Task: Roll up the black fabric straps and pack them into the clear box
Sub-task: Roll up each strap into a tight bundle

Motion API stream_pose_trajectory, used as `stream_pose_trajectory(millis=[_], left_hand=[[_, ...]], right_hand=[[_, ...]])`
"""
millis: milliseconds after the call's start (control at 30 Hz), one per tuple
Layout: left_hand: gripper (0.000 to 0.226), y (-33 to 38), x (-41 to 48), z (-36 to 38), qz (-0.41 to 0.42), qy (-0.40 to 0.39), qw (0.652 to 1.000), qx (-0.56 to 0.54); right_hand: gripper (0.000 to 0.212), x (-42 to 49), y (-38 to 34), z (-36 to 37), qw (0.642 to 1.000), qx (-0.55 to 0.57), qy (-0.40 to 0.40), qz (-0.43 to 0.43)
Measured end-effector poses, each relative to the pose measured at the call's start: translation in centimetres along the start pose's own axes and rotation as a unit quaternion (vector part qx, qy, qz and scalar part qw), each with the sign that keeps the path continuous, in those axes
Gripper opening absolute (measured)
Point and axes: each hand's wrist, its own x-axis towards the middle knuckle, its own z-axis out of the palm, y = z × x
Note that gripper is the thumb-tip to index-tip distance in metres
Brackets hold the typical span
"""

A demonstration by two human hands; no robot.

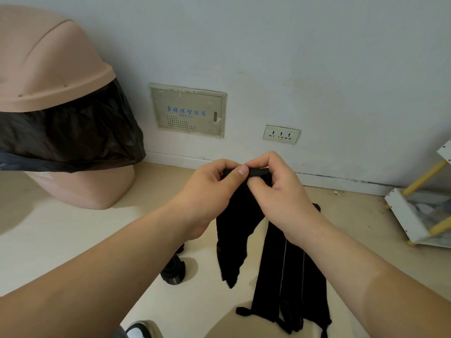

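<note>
I hold a black fabric strap [231,242] up in front of me. Its top end is a small tight roll, and the rest hangs down toward the floor. My left hand [210,189] pinches the left part of that roll between thumb and fingers. My right hand [280,191] grips its right part. More black straps [292,284] lie flat on the floor under my right forearm. A finished black roll [173,270] stands on the floor below my left wrist, with another partly hidden behind the wrist. The clear box is not in view.
A pink swing-lid bin [48,69] with a black liner stands at the left. The wall ahead carries a panel [188,111] and a socket [280,134]. A white rack with yellow bars [419,211] sits at the right. A shoe tip [141,330] shows at the bottom edge.
</note>
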Motion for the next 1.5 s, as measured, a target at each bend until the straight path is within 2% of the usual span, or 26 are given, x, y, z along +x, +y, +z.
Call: stream_pose_trajectory(millis=[167,233,300,433,633,767,833,1000,1067,1133,1233,1300,1367,1500], left_hand=[[0.015,-0.1,0.3,-0.1,0.022,0.025,0.999,-0.041],[0.011,-0.1,0.4,-0.3,0.03,0.031,0.998,-0.05],[0.01,-0.2,0.4,-0.5,0.036,0.03,0.997,-0.055],[0.009,-0.3,0.2,-0.6,0.044,0.022,0.998,-0.038],[0.01,-0.2,0.0,-0.4,0.002,0.0,1.0,-0.021],[0.039,0.1,0.1,-0.5,-0.085,-0.043,0.995,-0.035],[0.044,0.1,0.0,-0.5,-0.099,-0.062,0.993,-0.018],[0.023,-0.2,0.2,-0.5,-0.033,-0.02,0.999,-0.027],[0.017,0.0,0.1,-0.4,-0.019,-0.011,0.999,-0.039],[0.015,0.1,0.0,-0.5,-0.002,-0.004,0.999,-0.042],[0.013,0.1,-0.1,-0.7,0.029,-0.009,0.999,-0.04],[0.015,0.1,-0.1,-0.9,0.044,-0.016,0.998,-0.037],[0.018,0.2,-0.1,-1.1,0.051,-0.019,0.998,-0.028],[0.024,0.2,0.0,-1.2,0.028,-0.02,0.999,-0.023]], right_hand=[[0.022,0.3,-0.4,-1.3,0.983,0.153,-0.071,0.067],[0.029,0.4,-0.2,-1.5,0.978,0.183,-0.068,0.079],[0.022,0.6,0.1,-1.6,0.976,0.191,-0.051,0.094],[0.021,0.8,0.7,-1.7,0.981,0.148,-0.071,0.107],[0.006,0.4,1.0,-1.3,0.999,0.03,-0.019,0.027],[0.013,0.5,1.0,-1.2,0.999,-0.032,-0.014,-0.025],[0.015,0.6,1.0,-1.3,0.998,-0.044,-0.01,-0.042],[0.02,0.7,1.1,-1.2,0.996,-0.061,-0.007,-0.061],[0.026,0.7,0.9,-0.9,0.998,-0.031,-0.002,-0.046],[0.032,0.7,0.6,-1.0,0.998,0.055,-0.005,-0.001],[0.02,0.8,0.3,-1.8,0.973,0.201,-0.07,0.091],[0.033,0.7,0.4,-2.2,0.965,0.209,-0.103,0.122],[0.036,0.7,0.7,-2.1,0.966,0.199,-0.104,0.13],[0.019,0.9,1.1,-2.0,0.971,0.197,-0.062,0.125]])
